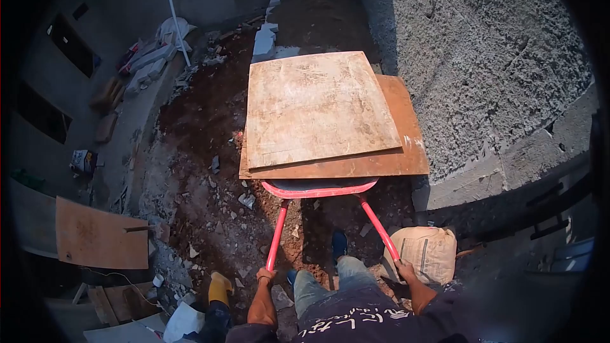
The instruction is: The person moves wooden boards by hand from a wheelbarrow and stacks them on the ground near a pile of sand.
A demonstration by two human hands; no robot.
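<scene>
A red wheelbarrow (321, 192) stands in front of me, its tray mostly covered. Across it lie two plywood boards, a pale dusty upper sheet (321, 108) and a browner lower sheet (413, 146) that sticks out on the right and along the near edge. My left hand (265, 274) is wrapped round the end of the left handle (277, 238). On the other side, my right hand (405, 269) grips the right handle (379, 225). The wheel is hidden beneath the load.
A full paper sack (422, 254) sits beside my right hand. Rough wall (483, 70) rises on the right. Rubble and soil (216, 216) cover the ground. Another person's yellow boot (220, 289) is close on my left. White blocks (264, 43) and a dirt mound (324, 16) lie ahead.
</scene>
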